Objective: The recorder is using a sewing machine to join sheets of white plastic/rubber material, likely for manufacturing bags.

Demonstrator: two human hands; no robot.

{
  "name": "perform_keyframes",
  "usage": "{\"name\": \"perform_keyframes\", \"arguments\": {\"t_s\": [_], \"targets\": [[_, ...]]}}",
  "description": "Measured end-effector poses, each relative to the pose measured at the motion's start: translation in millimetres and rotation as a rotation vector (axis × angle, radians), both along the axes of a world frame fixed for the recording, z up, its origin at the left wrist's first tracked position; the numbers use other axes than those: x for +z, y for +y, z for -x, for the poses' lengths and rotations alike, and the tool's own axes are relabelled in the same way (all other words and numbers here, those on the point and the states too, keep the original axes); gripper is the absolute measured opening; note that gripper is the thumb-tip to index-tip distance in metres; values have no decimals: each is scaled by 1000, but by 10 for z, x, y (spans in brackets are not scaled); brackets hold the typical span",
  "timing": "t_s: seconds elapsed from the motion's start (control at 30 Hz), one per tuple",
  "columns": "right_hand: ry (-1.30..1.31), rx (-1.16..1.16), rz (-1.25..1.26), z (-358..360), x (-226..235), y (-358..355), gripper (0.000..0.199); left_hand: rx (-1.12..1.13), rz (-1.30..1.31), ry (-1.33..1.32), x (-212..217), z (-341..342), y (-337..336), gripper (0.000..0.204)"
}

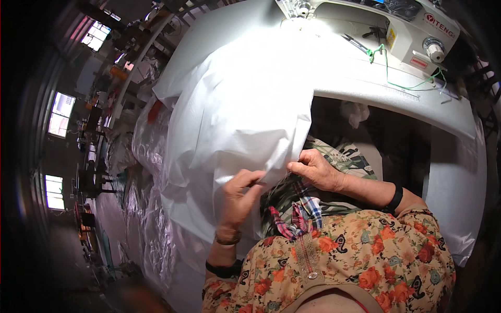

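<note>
A large sheet of thin white fabric (229, 109) hangs off the sewing table's front edge into my lap. Its lower edge is pinched in my left hand (241, 195), thumb and fingers pressed together. Close by on the right, my right hand (318, 171) is closed in a pinch at the fabric's corner. A few fine pale threads run below the fingertips. What exactly lies between the right fingertips is too small to tell apart from the fabric edge.
A white sewing machine (412, 36) stands at the far right, its lamp glaring on the fabric. Small snips (356, 44) on a green cord (387, 68) lie by its arm. Clear plastic sheeting (156, 229) heaps at the left. The white table (360, 78) has a cut-out before me.
</note>
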State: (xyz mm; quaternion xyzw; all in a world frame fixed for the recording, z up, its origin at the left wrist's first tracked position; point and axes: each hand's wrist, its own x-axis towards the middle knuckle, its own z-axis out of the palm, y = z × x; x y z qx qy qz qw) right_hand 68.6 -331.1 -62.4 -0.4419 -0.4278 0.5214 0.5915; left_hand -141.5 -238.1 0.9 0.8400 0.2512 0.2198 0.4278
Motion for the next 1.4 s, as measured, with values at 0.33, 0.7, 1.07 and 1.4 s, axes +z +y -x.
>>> {"name": "perform_keyframes", "arguments": {"t_s": [0.33,0.7,1.07,1.4], "targets": [[-60,-19,65,-432,859,-506,20,340,424,-518,469,346,545,13],[200,-123,342,-543,32,-783,33,264,377,-599,791,174,758,21],[227,78,716,162,391,-304,42,225,373,-653,777,122,819,18],[-889,136,89,-845,-159,-936,33,311,378,-690,733,199,1081,19]]}}
